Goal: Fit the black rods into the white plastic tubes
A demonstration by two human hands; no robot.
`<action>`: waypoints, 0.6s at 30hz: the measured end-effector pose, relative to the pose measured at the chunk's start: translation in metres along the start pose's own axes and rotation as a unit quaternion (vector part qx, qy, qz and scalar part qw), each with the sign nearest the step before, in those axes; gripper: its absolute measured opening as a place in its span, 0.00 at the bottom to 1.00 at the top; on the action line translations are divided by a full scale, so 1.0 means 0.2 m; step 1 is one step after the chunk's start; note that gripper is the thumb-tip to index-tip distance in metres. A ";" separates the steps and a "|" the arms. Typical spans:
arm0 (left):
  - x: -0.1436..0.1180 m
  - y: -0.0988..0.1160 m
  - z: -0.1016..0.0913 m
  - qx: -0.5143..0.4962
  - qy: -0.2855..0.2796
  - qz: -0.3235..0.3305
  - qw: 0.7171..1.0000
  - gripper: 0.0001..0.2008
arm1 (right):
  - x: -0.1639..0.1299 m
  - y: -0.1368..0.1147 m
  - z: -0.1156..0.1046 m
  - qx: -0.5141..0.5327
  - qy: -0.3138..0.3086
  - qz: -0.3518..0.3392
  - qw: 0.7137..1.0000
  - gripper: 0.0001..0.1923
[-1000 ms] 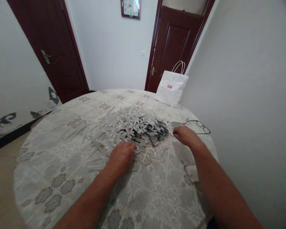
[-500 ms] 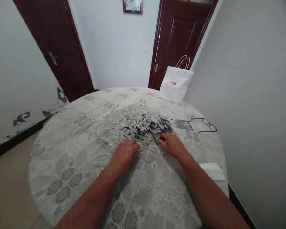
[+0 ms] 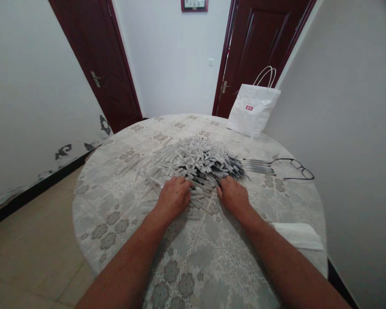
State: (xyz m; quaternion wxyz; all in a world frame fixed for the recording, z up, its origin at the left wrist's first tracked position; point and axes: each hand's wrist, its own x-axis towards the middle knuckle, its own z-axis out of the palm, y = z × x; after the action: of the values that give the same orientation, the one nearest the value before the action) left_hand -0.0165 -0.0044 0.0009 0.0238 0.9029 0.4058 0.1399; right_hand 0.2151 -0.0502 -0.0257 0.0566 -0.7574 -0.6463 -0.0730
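Observation:
A big heap of white pen barrels and black pen parts [image 3: 193, 163] lies in the middle of a round table [image 3: 212, 257] covered with a lace-patterned cloth. My left hand [image 3: 173, 197] rests palm down on the near edge of the heap, fingers among the white barrels. My right hand [image 3: 233, 195] lies at the heap's near right edge, its fingertips touching the black parts. Whether either hand grips a piece is hidden under the fingers. A short row of finished pens [image 3: 259, 166] lies to the right of the heap.
Black-framed glasses [image 3: 294, 167] lie at the table's right side. A white paper bag [image 3: 252, 112] stands at the far right edge against the wall. A folded white tissue [image 3: 297, 236] lies near my right forearm. Two dark red doors stand behind the table.
My right hand has come in from beside the row of pens to the heap's near edge. The left hand has stayed on the heap. The camera has turned left.

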 end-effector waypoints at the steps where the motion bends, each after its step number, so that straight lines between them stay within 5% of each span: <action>1: 0.00 0.00 0.00 0.003 -0.005 0.006 1.000 0.11 | 0.00 0.00 0.01 0.004 0.005 0.005 1.000 0.10; 11: 0.00 0.03 0.10 0.044 -0.029 0.041 0.998 0.07 | 0.03 0.12 0.01 0.204 0.152 0.014 0.967 0.09; 15: 0.01 0.03 0.11 -0.007 0.016 0.031 0.999 0.07 | 0.03 0.14 -0.01 0.398 0.140 0.025 0.906 0.10; 18: 0.02 0.05 0.08 -0.121 0.055 0.006 0.991 0.07 | 0.03 0.13 -0.02 0.561 0.081 0.033 0.823 0.10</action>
State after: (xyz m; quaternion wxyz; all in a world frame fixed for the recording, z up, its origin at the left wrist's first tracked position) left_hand -0.0029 -0.0075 -0.0128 0.1095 0.8867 0.3814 0.2374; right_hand 0.2423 -0.0498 -0.0206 0.5268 -0.6069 -0.5432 0.2431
